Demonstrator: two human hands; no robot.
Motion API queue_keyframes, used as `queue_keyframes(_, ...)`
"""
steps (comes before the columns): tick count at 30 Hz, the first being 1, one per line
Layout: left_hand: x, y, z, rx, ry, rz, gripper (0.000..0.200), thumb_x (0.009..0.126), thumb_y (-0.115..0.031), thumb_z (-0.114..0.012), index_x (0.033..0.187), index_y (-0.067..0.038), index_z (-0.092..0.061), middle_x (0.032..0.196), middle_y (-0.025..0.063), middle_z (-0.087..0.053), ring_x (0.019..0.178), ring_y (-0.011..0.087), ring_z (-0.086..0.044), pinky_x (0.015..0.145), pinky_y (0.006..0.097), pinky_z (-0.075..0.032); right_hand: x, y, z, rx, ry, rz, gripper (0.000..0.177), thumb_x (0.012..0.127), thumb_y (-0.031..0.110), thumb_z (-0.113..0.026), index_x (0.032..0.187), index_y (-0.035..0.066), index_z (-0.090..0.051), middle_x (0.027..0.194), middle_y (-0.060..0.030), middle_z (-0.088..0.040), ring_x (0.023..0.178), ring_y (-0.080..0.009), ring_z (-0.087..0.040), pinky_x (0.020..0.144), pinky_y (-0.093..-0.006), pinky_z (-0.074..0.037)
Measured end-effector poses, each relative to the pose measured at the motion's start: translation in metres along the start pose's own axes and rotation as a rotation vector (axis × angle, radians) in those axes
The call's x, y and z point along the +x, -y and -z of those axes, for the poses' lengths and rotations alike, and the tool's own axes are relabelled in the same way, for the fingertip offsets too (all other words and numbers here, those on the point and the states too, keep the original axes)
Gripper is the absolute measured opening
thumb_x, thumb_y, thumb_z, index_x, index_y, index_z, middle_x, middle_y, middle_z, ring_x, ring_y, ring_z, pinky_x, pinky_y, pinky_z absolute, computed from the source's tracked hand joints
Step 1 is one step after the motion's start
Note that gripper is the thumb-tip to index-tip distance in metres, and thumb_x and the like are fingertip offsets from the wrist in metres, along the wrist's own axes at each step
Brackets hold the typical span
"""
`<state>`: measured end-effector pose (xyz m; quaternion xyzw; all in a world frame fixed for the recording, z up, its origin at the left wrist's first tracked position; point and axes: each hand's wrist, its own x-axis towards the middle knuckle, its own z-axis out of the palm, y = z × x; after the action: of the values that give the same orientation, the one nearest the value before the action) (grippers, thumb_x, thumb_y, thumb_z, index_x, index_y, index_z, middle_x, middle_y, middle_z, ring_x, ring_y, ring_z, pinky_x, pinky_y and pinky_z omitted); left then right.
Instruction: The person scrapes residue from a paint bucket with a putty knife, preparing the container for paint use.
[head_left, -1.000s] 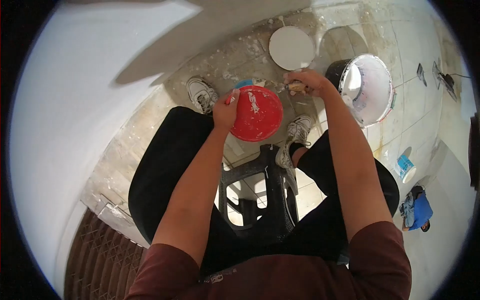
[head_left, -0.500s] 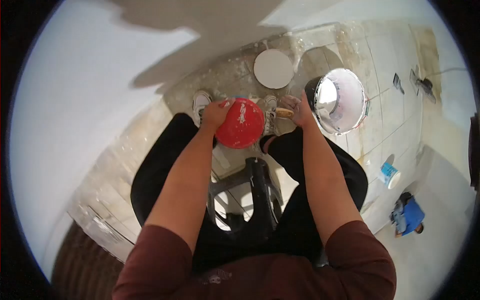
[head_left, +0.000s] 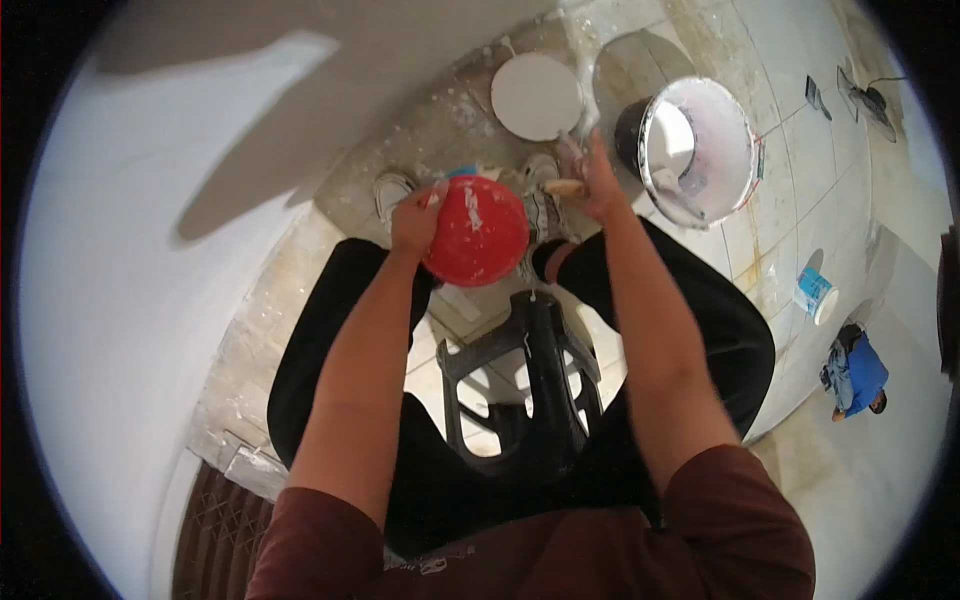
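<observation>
My left hand (head_left: pixel 415 222) grips the left edge of a red, round, paint-smeared piece (head_left: pixel 476 232), either a lid or a container's flat end. A strip of blue shows just behind its top edge. My right hand (head_left: pixel 600 182), a little blurred and whitened at the fingers, is closed on a tool with a wooden handle (head_left: pixel 565 187); the tool's working end cannot be made out. Right of that hand stands a large bucket (head_left: pixel 745 150), its rim and inside coated in white. A white round lid (head_left: pixel 537 97) lies on the floor beyond my hands.
A black plastic stool (head_left: pixel 545 370) stands between my legs. Flat tools (head_left: pixel 818 98) and a fan-like object (head_left: pixel 868 100) lie at the far right. A blue-and-white tub (head_left: pixel 817 295) and a person in blue (head_left: pixel 857 373) are also right. A white wall (head_left: pixel 130 250) rises left.
The view has shifted, so the stool shows more fully and the bucket sits higher. My right hand has tilted upward with the wooden-handled tool. My left hand keeps its hold on the red piece.
</observation>
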<state>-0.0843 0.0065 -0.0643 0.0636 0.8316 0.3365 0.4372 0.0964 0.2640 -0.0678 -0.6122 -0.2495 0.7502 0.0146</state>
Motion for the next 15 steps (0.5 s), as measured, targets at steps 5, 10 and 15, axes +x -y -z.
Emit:
queue_keyframes(5,0.010,0.003,-0.001,0.052,-0.044,-0.067,0.052,0.083,-0.053,-0.067,0.111,-0.009,-0.070,0.102,0.0167,-0.070,0.098,0.0323,-0.067,0.088,0.0376,-0.050,-0.039,0.017,-0.029,-0.056,0.150,0.086,0.099,0.083,0.079,-0.041,0.153,0.016,-0.010,0.151,-0.0152,-0.029,0.137,-0.0370,-0.030,0.105,-0.0602,-0.028)
queue_keyframes(10,0.006,-0.014,0.007,0.104,-0.037,-0.036,0.054,0.084,-0.054,-0.065,0.112,-0.009,-0.069,0.104,0.0173,-0.070,0.100,0.0318,-0.066,0.089,0.0373,-0.049,-0.020,0.033,0.002,0.118,0.180,-0.055,0.090,0.089,0.073,-0.035,0.154,0.023,0.003,0.153,-0.0159,-0.030,0.140,-0.0324,-0.031,0.112,-0.0527,-0.024)
queue_keyframes(15,0.014,-0.013,0.010,0.124,0.018,-0.052,0.056,0.089,-0.054,-0.059,0.118,-0.007,-0.066,0.109,0.0191,-0.068,0.099,0.0294,-0.067,0.089,0.0365,-0.049,0.019,0.004,0.009,-0.201,0.265,0.027,0.084,0.091,0.073,-0.027,0.149,0.012,-0.033,0.154,-0.0121,-0.029,0.137,-0.0282,-0.033,0.114,-0.0419,-0.023)
